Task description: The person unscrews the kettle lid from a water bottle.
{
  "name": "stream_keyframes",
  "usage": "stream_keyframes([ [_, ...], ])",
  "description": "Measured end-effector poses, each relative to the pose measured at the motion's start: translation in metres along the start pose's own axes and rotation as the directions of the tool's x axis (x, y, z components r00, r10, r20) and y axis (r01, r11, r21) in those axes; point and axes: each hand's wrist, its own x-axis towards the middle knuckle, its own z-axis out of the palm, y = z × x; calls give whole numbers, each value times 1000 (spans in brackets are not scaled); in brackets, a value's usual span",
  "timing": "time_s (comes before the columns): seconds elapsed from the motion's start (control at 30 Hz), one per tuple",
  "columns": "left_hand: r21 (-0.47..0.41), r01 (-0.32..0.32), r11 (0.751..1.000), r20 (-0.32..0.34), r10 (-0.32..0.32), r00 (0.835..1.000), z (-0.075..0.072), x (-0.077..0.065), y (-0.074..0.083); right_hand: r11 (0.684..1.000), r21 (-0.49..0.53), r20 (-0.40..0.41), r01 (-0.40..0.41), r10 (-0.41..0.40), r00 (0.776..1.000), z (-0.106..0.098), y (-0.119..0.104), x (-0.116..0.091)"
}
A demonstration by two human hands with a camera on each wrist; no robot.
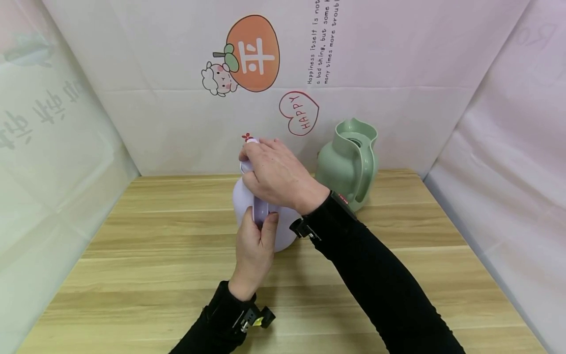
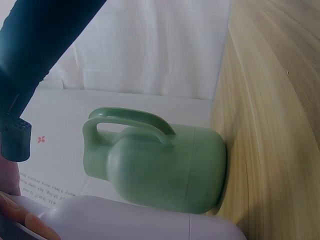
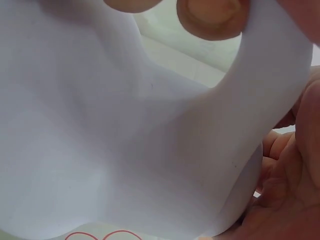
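Observation:
A lavender thermos jug [image 1: 285, 236] stands upright on the table in front of me. My left hand [image 1: 256, 246] grips its handle [image 1: 261, 210], with the thumb along the handle; in the right wrist view fingertips [image 3: 212, 15] show through the handle's gap. Over the top of the jug lies my right hand [image 1: 280, 172], its fingers curled round the neck and rim. That hand hides most of the top, so any lid is hard to make out. The left wrist view shows the jug's smooth side [image 2: 115, 220] along the lower edge.
A green thermos jug [image 1: 338, 167] stands upright behind and to the right, close to my right wrist, its handle facing me. The wooden table [image 1: 155, 275] ends at a printed white cloth [image 1: 177, 128] behind; pale cloths hang at both sides.

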Motion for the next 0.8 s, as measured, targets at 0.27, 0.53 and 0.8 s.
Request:
stream_keyframes([
  [0.27,9,-10,1000,-8,10,1000,0,0,0,999,25,10,25,-25,1000,-2,1,-3],
  [0.53,3,-4,1000,-4,4,1000,-1,1,1,999,42,55,18,-20,998,-5,2,-3],
  [0.8,-10,-10,1000,0,10,1000,0,1,0,998,45,74,32,-36,997,-5,4,-3],
])
